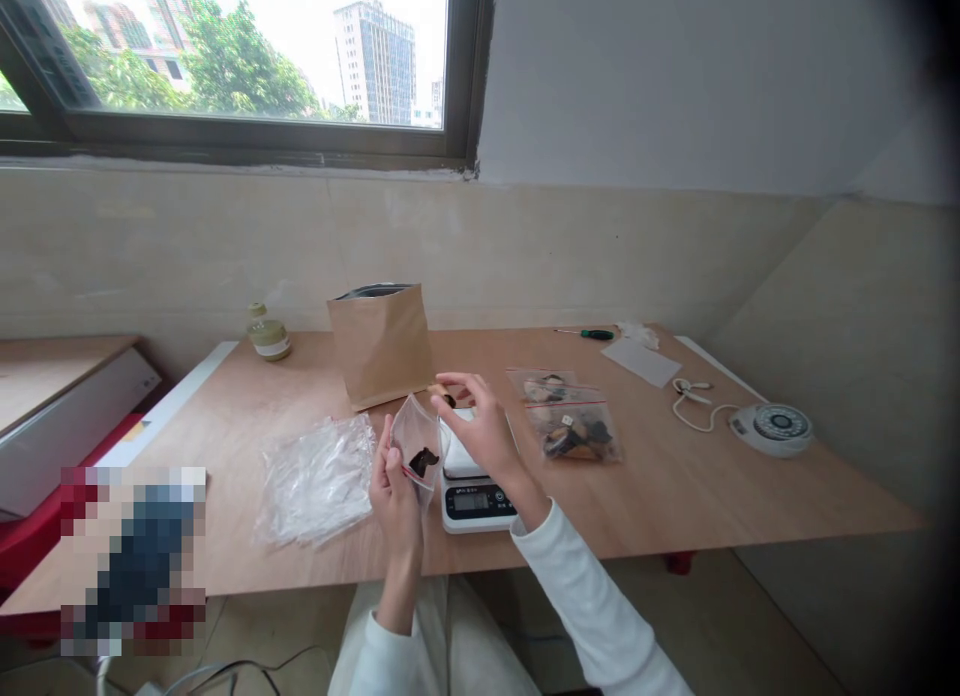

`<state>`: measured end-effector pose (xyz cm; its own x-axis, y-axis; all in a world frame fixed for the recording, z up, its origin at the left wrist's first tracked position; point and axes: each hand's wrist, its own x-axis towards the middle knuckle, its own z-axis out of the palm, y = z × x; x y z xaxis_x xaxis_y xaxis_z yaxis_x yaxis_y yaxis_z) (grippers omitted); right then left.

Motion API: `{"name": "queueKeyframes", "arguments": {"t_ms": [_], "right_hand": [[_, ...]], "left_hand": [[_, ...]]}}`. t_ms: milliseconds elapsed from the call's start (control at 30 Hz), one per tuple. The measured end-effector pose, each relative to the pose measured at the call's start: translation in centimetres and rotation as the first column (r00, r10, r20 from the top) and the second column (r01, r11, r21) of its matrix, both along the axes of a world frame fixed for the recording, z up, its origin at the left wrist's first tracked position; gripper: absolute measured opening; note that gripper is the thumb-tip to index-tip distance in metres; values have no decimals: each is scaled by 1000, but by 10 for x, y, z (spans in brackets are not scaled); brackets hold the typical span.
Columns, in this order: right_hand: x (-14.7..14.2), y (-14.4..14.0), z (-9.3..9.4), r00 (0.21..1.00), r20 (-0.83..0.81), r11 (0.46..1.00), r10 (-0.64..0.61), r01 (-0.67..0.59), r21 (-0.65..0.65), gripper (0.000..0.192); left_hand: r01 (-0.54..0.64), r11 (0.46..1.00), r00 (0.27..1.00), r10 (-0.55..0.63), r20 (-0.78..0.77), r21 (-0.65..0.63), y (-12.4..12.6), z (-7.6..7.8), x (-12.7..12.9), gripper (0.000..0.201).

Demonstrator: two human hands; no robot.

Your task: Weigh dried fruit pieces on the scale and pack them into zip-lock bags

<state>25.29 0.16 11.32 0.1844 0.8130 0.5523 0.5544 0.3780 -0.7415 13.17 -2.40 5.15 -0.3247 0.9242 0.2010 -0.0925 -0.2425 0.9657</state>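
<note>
My left hand (pixel 395 491) is closed on a small clear zip bag (pixel 415 431), whose mouth gapes upward. A dark brown piece (pixel 424 462) lies inside it. Between the fingertips of my right hand (pixel 480 426) is a small brown piece (pixel 444 394), held just above the bag's opening; its exact kind is too small to tell. Beneath my right hand sits a white digital kitchen scale (pixel 480 511), partly hidden by the hand and wrist. Behind the bag stands an open brown kraft paper pouch (pixel 381 341).
A heap of clear plastic bags (pixel 319 481) lies left of the scale. Filled zip bags (pixel 577 431) lie to the right. Farther off are a green-handled screwdriver (pixel 596 334), a white card (pixel 641 361), a round white corded device (pixel 772 429) and a glass bottle (pixel 268 336).
</note>
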Motion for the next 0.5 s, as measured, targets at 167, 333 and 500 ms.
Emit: {"name": "queueKeyframes", "arguments": {"t_ms": [167, 333, 500], "right_hand": [[20, 12, -34, 967, 222, 983, -126, 151, -100, 26], [55, 12, -80, 832, 536, 931, -145, 299, -211, 32], [61, 14, -78, 817, 564, 938, -120, 280, -206, 22]], "left_hand": [[36, 999, 993, -34, 117, -17, 2, -4, 1, 47], [85, 996, 965, -85, 249, 10, 1, -6, 3, 45], [54, 998, 986, -55, 156, 9, -2, -3, 3, 45]]}}
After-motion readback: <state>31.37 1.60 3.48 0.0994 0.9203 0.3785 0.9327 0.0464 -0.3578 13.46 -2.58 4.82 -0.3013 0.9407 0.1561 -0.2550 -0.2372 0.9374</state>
